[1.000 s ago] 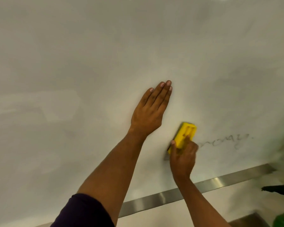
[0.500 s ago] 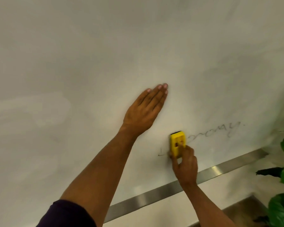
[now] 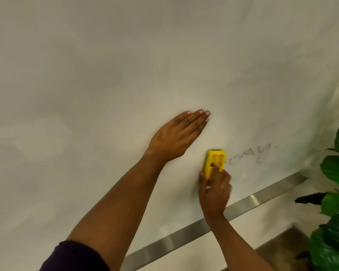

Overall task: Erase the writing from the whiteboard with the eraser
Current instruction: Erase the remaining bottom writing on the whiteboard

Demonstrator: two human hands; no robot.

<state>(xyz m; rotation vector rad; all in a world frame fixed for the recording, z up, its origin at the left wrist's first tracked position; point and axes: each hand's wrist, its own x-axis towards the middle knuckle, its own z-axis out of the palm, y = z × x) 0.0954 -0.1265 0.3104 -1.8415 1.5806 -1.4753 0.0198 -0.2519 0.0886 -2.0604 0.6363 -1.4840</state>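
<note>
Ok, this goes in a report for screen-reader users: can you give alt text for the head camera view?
A right hand presses a yellow eraser against a whiteboard, beside faint remaining writing. The left hand rests flat on the board; a metal tray runs below, a plant at right.
</note>
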